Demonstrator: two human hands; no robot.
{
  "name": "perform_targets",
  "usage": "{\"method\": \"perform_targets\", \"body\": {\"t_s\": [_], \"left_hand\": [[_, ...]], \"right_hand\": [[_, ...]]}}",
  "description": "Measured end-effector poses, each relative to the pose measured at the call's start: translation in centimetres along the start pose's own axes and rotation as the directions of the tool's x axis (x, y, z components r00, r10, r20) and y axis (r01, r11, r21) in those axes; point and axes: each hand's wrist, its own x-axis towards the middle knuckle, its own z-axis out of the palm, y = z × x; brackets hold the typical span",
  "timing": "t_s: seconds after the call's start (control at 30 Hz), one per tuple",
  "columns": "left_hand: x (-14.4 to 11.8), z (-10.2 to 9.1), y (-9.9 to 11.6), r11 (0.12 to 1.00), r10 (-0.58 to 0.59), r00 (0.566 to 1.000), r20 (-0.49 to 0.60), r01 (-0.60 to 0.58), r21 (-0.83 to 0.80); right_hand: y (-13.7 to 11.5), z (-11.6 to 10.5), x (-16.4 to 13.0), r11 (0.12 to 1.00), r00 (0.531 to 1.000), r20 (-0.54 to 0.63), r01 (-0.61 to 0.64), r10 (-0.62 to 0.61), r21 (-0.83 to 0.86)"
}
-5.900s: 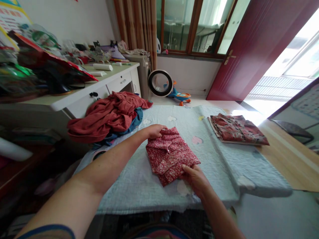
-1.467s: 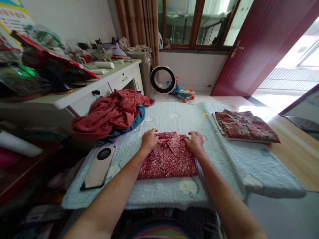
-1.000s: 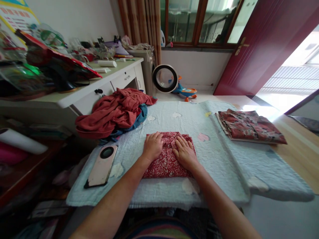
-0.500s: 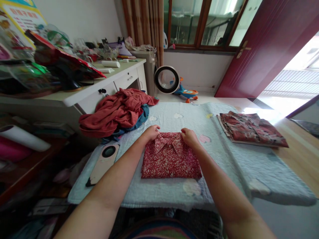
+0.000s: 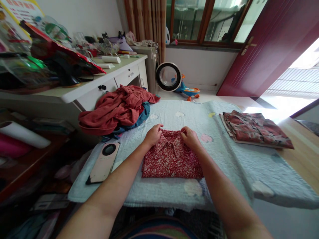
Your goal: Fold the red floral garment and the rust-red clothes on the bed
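A folded red shirt (image 5: 171,162) with a small pale floral print lies on the light blue blanket (image 5: 174,196), its collar at the far edge. My left hand (image 5: 154,135) is closed on the collar's left side, thumb and fingers pinching the cloth. On the opposite side of the collar, my right hand (image 5: 189,137) grips the fabric in the same way. Both forearms reach in from the bottom, one along each side of the shirt. The shirt's lower front rests flat on the blanket.
A phone (image 5: 103,162) lies left of my left forearm. Behind it is a heap of rust-red and blue clothes (image 5: 117,109). Folded patterned garments (image 5: 256,129) sit at the right. A cluttered white desk (image 5: 99,79) borders the left, and a washing machine door (image 5: 168,76) hangs open beyond.
Both hands stay on the collar, which they have drawn slightly up and inward, with the fingers curled further round the cloth. The camera view has shifted a little.
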Motion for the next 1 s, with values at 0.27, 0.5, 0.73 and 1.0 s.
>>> {"method": "perform_targets", "body": {"t_s": [0.27, 0.5, 0.73, 1.0], "left_hand": [[-1.2, 0.9, 0.1, 0.934, -0.035, 0.999, -0.031, 0.043, 0.356], [-3.6, -1.3, 2.9, 0.937, 0.101, 0.986, -0.129, -0.051, 0.345], [-7.0, 2.9, 3.6, 0.901, 0.180, 0.976, 0.124, -0.215, 0.377], [-6.4, 1.6, 2.9, 0.956, 0.161, 0.986, 0.044, -0.167, 0.243]], "right_hand": [[-0.1, 1.2, -0.5, 0.954, 0.993, -0.076, -0.113, 0.095, -0.279], [-2.9, -0.9, -3.2, 0.956, 0.972, -0.230, -0.014, -0.056, -0.294], [-3.5, 3.0, -5.4, 0.954, 0.999, -0.022, 0.032, -0.041, -0.300], [-2.1, 4.8, -5.9, 0.950, 0.998, -0.040, 0.029, -0.044, -0.310]]}}
